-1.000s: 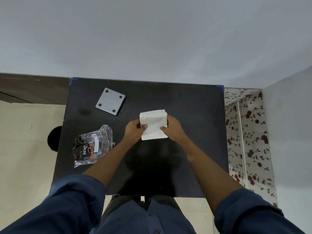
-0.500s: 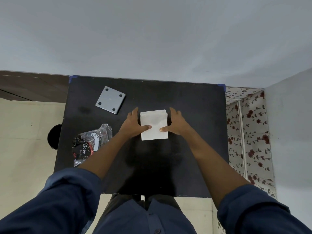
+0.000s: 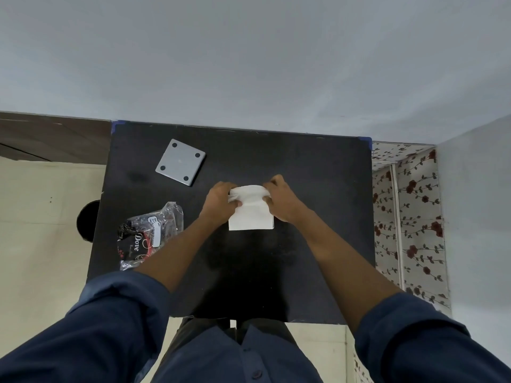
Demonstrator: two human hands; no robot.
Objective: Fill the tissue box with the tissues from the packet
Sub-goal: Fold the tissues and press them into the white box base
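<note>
Fingers of both hands curl around the far end of a white, square stack of folded paper tissues (image 3: 251, 214) at the frame's centre, left hand (image 3: 219, 201) and right hand (image 3: 282, 200) squeezing that end so it bows upward, probably to narrow it for loading. Its near end rests on the black tabletop (image 3: 304, 167). A flat grey square piece with four dark dots (image 3: 180, 162), perhaps the tissue box's base, lies at upper left; the crumpled clear-and-black plastic packet (image 3: 150, 233) lies at left, seemingly emptied.

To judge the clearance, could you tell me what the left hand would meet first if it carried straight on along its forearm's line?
Probably bare black table past the tissue stack the left hand grips, then the wall.
</note>
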